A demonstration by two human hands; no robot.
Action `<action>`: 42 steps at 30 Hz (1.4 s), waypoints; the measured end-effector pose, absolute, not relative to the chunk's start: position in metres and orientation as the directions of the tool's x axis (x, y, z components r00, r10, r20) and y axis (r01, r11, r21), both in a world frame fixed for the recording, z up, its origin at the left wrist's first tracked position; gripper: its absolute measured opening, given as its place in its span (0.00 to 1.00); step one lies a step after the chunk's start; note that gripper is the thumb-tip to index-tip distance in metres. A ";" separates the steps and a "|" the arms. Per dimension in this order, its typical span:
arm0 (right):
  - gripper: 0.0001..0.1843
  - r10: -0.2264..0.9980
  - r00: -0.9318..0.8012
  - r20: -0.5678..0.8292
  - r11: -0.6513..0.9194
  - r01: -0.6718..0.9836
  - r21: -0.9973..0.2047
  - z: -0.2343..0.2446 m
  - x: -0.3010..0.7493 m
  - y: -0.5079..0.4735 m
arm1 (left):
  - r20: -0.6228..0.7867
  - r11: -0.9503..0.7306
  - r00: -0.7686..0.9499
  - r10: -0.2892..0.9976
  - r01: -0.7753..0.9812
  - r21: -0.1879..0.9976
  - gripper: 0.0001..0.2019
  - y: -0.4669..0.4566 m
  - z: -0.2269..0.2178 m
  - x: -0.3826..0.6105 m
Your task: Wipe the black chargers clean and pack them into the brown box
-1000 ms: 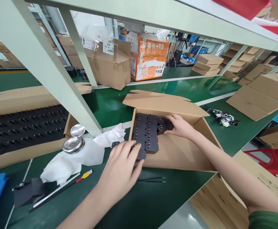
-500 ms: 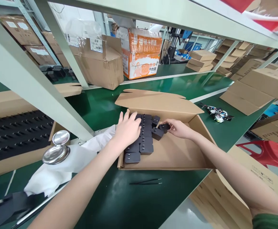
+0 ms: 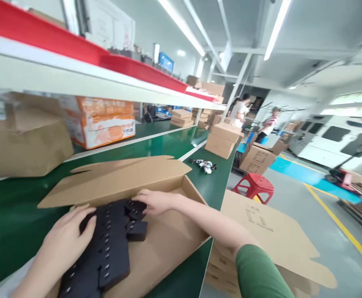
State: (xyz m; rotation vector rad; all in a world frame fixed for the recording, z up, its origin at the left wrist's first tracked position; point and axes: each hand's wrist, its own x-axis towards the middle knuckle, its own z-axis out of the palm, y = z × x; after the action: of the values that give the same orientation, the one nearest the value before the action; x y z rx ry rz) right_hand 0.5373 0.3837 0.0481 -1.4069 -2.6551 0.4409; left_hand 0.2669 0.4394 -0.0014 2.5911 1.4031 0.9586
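Note:
An open cardboard box (image 3: 159,252) holds rows of small black blocks (image 3: 114,244) with shiny metal pins or screws on top. My left hand (image 3: 71,236) rests over the left rows, its thumb apart from the fingers, pressing against the blocks without lifting any. Toward the far side of the box, my right hand (image 3: 151,201) has its fingers round a black block (image 3: 136,210), partly hidden by the fingertips. Just in front of it, a loose black block (image 3: 136,230) lies beside the rows, slightly out of line.
On the green bench (image 3: 165,145) lies a tangled bundle of small parts (image 3: 206,166). Behind stand a brown carton (image 3: 22,140) and an orange-white carton (image 3: 106,124) below a shelf. A red stool (image 3: 255,186), flattened cardboard (image 3: 268,231) and two or more people are at right.
The view has swung to the right and up, bringing the room and people into sight. My right hand stays at the loose blocks, which sit closer to the rows; my left hand stays on the left rows.

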 end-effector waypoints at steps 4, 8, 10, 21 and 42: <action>0.30 0.849 -0.528 -0.025 0.505 0.824 -0.258 0.040 0.539 0.384 | 0.364 -0.549 0.434 0.824 0.769 0.327 0.33 0.456 -0.021 0.265; 0.27 0.870 -0.493 -0.018 0.470 0.840 -0.272 0.030 0.532 0.384 | 0.287 -0.520 0.443 0.849 0.796 0.310 0.35 0.456 -0.023 0.260; 0.28 0.907 -0.421 -0.018 0.401 0.876 -0.269 0.027 0.527 0.386 | 0.283 -0.532 0.458 0.843 0.791 0.303 0.34 0.458 -0.024 0.259; 0.55 0.919 -0.384 -0.084 0.341 0.885 -0.316 0.039 0.518 0.354 | 0.361 -0.619 0.533 0.765 0.764 0.183 0.26 0.456 -0.029 0.262; 0.38 0.919 -0.388 0.065 0.393 0.911 -0.124 0.049 0.519 0.372 | 0.381 -0.636 0.521 0.764 0.708 0.307 0.24 0.451 -0.016 0.270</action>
State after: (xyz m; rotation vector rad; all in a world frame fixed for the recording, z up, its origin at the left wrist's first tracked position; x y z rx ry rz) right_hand 0.5187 0.3723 0.0494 -1.6621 -2.5171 0.1026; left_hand 0.2701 0.4508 -0.0163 2.6396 1.2831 0.7480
